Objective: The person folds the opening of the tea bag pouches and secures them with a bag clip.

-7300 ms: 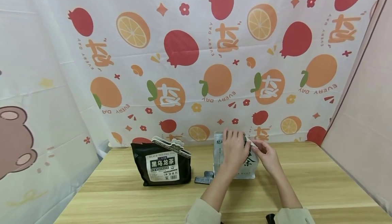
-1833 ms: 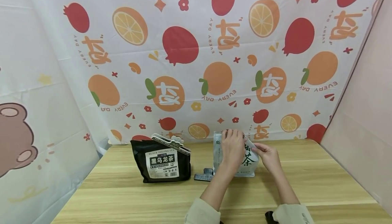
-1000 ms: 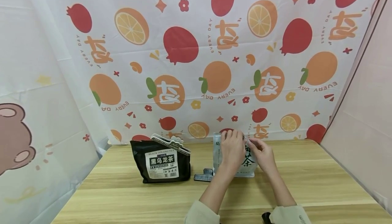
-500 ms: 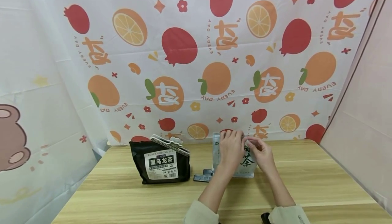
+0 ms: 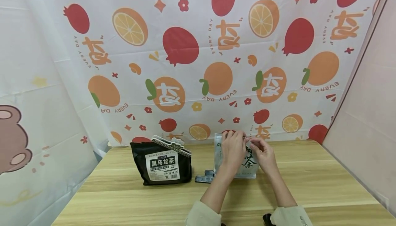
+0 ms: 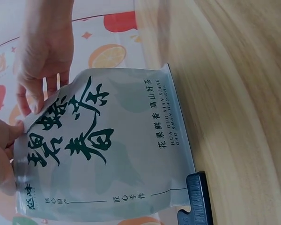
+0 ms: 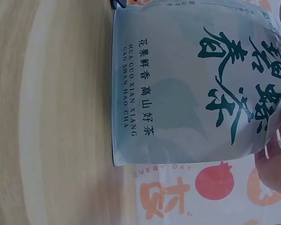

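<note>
While the pale green foil tea pouch (image 5: 247,162) stands upright on the wooden tabletop (image 5: 309,184), left hand (image 5: 232,148) and right hand (image 5: 263,154) each pinch its top edge in a narrow grip, steadying it.

Pale tea pouch (image 7: 187,84) "HUA GUO XIAN XIANG GAO SHAN HAO CHA", black bag (image 5: 162,166) "BLACK OOLONG TEA"

The left hand (image 5: 232,147) covers the middle of the pale tea pouch (image 5: 250,164) in the head view, hiding most of its print and top edge. Behind the pouch's near left corner, the black clip (image 5: 204,178) shows only partly. In the right wrist view the right hand (image 7: 276,154) is cut off at the right edge, its grip unclear
</note>
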### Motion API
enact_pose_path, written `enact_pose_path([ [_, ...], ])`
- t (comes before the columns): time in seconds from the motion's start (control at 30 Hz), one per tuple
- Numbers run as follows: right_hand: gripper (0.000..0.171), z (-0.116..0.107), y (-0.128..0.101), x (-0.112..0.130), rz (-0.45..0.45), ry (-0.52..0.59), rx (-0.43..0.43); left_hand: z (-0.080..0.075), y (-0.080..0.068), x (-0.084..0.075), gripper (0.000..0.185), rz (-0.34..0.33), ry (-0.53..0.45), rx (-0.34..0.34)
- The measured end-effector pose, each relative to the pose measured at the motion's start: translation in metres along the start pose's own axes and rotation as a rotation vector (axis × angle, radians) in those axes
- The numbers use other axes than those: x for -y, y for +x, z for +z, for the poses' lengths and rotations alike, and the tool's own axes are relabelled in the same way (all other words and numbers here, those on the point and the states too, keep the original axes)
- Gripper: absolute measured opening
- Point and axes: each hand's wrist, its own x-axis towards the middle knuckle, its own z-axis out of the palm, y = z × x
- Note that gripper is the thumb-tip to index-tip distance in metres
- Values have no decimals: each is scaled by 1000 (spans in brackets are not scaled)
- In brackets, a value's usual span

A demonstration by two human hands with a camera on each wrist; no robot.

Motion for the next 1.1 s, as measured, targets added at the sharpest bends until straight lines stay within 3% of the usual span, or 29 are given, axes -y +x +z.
enact_pose_path([
  [0.27, 16, -4, -1, 9, -4, -6, 58, -1, 2, -2, 9, -6, -51, -63],
  [0.43, 21, -16, 0, 1, 10, -81, 178, 2, 1, -1, 11, 14, -52, -103],
  [0.63, 27, -32, 2, -11, 103, -93, 288, 1, 2, 0, 13, 15, -32, -68],
  [0.8, 23, -34, 2, -16, 121, -76, 261, 1, 2, -1, 13, 10, -23, -45],
  [1.1, 18, -21, 3, -19, 133, -164, 76, 5, 1, 3, 15, 69, 57, -26],
])
